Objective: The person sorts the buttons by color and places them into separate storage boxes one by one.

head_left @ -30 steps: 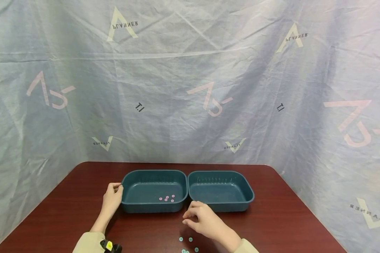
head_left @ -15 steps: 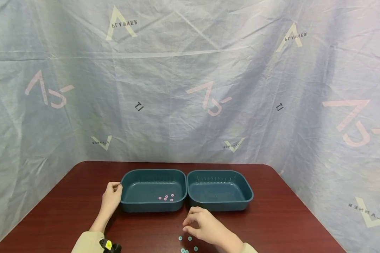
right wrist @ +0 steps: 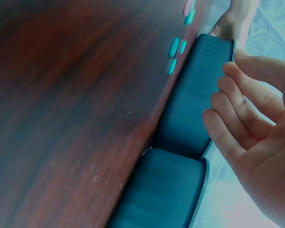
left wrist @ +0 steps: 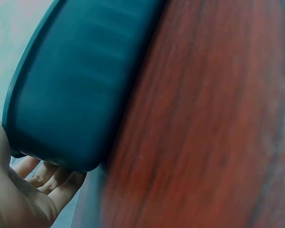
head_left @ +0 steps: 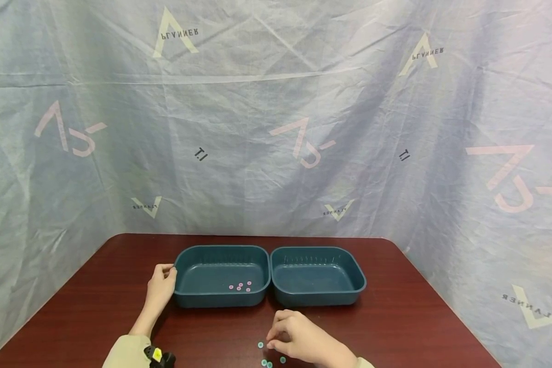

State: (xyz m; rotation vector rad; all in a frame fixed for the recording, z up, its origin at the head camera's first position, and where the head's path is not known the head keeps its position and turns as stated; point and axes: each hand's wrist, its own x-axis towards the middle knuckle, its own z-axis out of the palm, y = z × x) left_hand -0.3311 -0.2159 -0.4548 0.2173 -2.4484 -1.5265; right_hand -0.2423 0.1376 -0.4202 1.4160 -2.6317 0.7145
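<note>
Two teal-blue plastic trays stand side by side in the head view. My left hand (head_left: pixel 161 287) holds the outer end of the left tray (head_left: pixel 223 301), with its fingers against the end wall in the left wrist view. Several small pink discs with pale centres (head_left: pixel 240 284) lie inside that tray. My right hand (head_left: pixel 299 335) is low in front of the trays, its fingers loosely bent and a gap between thumb and forefinger. Several small teal discs (head_left: pixel 260 345) lie on the table just beside and below its fingertips. The hand hides part of this group.
The right tray (head_left: pixel 319 299) touches the left one and holds nothing visible. In the right wrist view a pink disc (right wrist: pixel 187 7) lies near the teal ones. A dark red-brown table (head_left: pixel 409 312) ends at a printed grey cloth (head_left: pixel 239 179).
My right hand has moved down and toward me, away from the trays and over one of the teal discs, which it now hides. The left hand stays at the left tray.
</note>
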